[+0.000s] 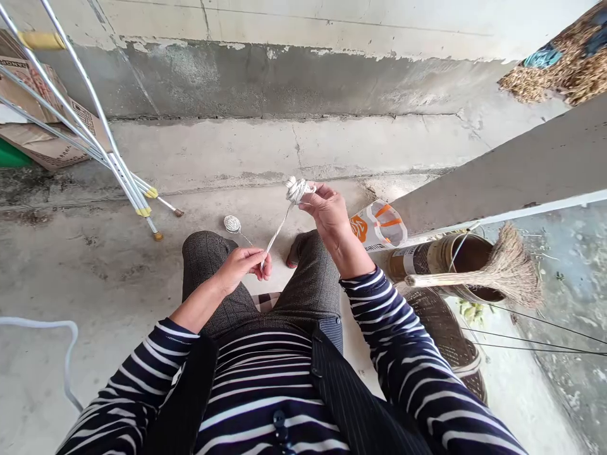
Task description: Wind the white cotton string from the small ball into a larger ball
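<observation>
- Holding a bunched bundle of white cord (298, 190) by its right side, the right hand (326, 212) sits a bit above the center of the frame. It's a fingertip pinch, thumb against fingers, probably so the loose-looking coils don't slip apart.
- Left hand (243, 266) is lower and a touch left of center, thumb and fingers pinched on the cord length (277, 234) slanting down from the bundle. No sag that I can see, so I'd guess the two hands are spaced like that to hold it taut.
- That length looks thicker than a single strand. Twisted or plaited? Can't tell from here.
- The ball of cord (232, 224) is on the floor left of center, just past the knee, with a thin strand running toward the left hand. Handy spot imo: the cord can likely feed out freely and neither hand has to carry it.
- Both hands are out over the lap, likely for elbow room and a clear look.
- Crutches (111, 155) stand upper left, and a broom (515, 272) lies across the bucket (439, 256) at right. Looks like they're just parked out of the way.
</observation>
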Motion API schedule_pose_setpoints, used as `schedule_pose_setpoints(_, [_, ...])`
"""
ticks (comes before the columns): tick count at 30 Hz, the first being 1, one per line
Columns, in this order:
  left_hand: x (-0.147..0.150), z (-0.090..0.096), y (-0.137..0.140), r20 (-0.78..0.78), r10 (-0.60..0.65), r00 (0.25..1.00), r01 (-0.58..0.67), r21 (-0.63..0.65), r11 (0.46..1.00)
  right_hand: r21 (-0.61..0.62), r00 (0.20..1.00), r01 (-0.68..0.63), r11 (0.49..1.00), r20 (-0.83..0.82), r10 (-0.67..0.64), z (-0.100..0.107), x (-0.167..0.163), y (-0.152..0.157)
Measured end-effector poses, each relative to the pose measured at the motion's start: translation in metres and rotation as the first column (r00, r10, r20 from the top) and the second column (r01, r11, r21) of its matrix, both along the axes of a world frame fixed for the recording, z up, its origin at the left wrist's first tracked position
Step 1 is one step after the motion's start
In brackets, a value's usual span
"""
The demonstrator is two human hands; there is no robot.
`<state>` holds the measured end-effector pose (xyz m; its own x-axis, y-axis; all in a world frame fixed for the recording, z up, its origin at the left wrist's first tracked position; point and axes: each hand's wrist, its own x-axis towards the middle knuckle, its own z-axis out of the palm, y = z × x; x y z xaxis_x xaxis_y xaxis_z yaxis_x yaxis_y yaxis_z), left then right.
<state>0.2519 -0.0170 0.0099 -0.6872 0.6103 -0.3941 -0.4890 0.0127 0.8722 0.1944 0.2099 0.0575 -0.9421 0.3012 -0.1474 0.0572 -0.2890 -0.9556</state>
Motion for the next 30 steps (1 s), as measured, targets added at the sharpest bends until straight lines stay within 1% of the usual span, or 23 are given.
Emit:
schedule_pose_setpoints(1, [0.001,0.001,-0.002,0.012,-0.021,1.0,0.021,0.011,1.0,0.092,1.0,0.013,0.996,-0.029,-0.01,-0.004,0.0,0.0])
schedule_pose_setpoints(2, [0.002,0.004,-0.003,0.022,-0.041,0.999,0.04,0.023,0.999,0.204,0.998,0.024,0.979,-0.06,-0.011,-0.009,0.001,-0.001])
schedule_pose_setpoints(3, [0.002,0.007,-0.004,0.025,-0.055,0.998,0.055,0.033,0.998,0.326,0.996,0.03,0.945,-0.09,0.0,-0.014,0.003,-0.002])
schedule_pose_setpoints(4, [0.001,0.011,-0.005,0.017,-0.069,0.997,0.068,0.037,0.997,0.448,0.993,0.03,0.894,-0.116,0.025,-0.02,0.006,-0.003])
schedule_pose_setpoints(5, [0.0,0.016,-0.006,-0.008,-0.088,0.996,0.088,0.031,0.996,0.562,0.989,0.022,0.827,-0.135,0.066,-0.026,0.01,-0.004])
schedule_pose_setpoints(7, [-0.006,0.028,-0.007,-0.101,-0.154,0.983,0.152,-0.029,0.988,0.751,0.97,-0.008,0.66,-0.155,0.187,-0.038,0.017,-0.007])
schedule_pose_setpoints(9, [-0.015,0.041,-0.007,-0.218,-0.235,0.947,0.209,-0.14,0.968,0.877,0.936,-0.036,0.48,-0.139,0.323,-0.048,0.025,-0.009])
schedule_pose_setpoints(10, [-0.02,0.047,-0.006,-0.275,-0.266,0.924,0.216,-0.198,0.956,0.912,0.917,-0.053,0.406,-0.117,0.382,-0.053,0.029,-0.009])
schedule_pose_setpoints(11, [-0.026,0.053,-0.006,-0.329,-0.283,0.901,0.206,-0.25,0.946,0.933,0.898,-0.072,0.352,-0.093,0.431,-0.057,0.032,-0.01])
schedule_pose_setpoints(12, [-0.032,0.057,-0.005,-0.378,-0.289,0.88,0.183,-0.293,0.939,0.943,0.88,-0.092,0.32,-0.073,0.469,-0.06,0.035,-0.01])
schedule_pose_setpoints(13, [-0.038,0.06,-0.004,-0.424,-0.286,0.86,0.148,-0.328,0.933,0.946,0.866,-0.107,0.306,-0.063,0.497,-0.063,0.039,-0.011])
schedule_pose_setpoints(14, [-0.045,0.062,-0.004,-0.467,-0.275,0.84,0.103,-0.36,0.927,0.944,0.852,-0.12,0.308,-0.062,0.52,-0.066,0.043,-0.011])
schedule_pose_setpoints(15, [-0.051,0.063,-0.003,-0.508,-0.261,0.821,0.05,-0.391,0.919,0.937,0.84,-0.135,0.323,-0.065,0.538,-0.067,0.047,-0.012])
schedule_pose_setpoints(16, [-0.058,0.062,-0.003,-0.547,-0.251,0.799,-0.003,-0.421,0.907,0.924,0.834,-0.155,0.351,-0.068,0.547,-0.068,0.051,-0.013])
schedule_pose_setpoints(17, [-0.063,0.06,-0.003,-0.582,-0.249,0.774,-0.053,-0.451,0.891,0.902,0.834,-0.183,0.392,-0.068,0.547,-0.067,0.055,-0.014])
schedule_pose_setpoints(18, [-0.068,0.057,-0.002,-0.614,-0.254,0.747,-0.099,-0.481,0.871,0.867,0.839,-0.225,0.445,-0.06,0.541,-0.066,0.059,-0.015])
schedule_pose_setpoints(19, [-0.072,0.054,-0.001,-0.638,-0.267,0.722,-0.132,-0.507,0.852,0.813,0.846,-0.28,0.51,-0.042,0.532,-0.064,0.064,-0.017])
schedule_pose_setpoints(21, [-0.077,0.046,0.002,-0.657,-0.298,0.692,-0.16,-0.542,0.825,0.65,0.853,-0.396,0.648,-0.002,0.523,-0.059,0.071,-0.021])
schedule_pose_setpoints(22, [-0.078,0.041,0.004,-0.656,-0.307,0.689,-0.159,-0.55,0.82,0.552,0.852,-0.442,0.707,0.011,0.524,-0.056,0.074,-0.023])
schedule_pose_setpoints(24, [-0.077,0.029,0.008,-0.636,-0.311,0.707,-0.12,-0.541,0.833,0.362,0.849,-0.499,0.788,0.021,0.528,-0.048,0.076,-0.026])
schedule_pose_setpoints(27, [-0.072,0.006,0.012,-0.577,-0.294,0.762,-0.012,-0.467,0.884,0.127,0.863,-0.505,0.854,0.037,0.504,-0.039,0.074,-0.026])
schedule_pose_setpoints(28, [-0.071,-0.002,0.012,-0.554,-0.285,0.782,0.02,-0.435,0.9,0.074,0.875,-0.484,0.872,0.042,0.482,-0.037,0.073,-0.025])
schedule_pose_setpoints(30, [-0.069,-0.017,0.011,-0.51,-0.27,0.817,0.062,-0.387,0.92,0.032,0.906,-0.423,0.906,0.057,0.42,-0.032,0.069,-0.02])
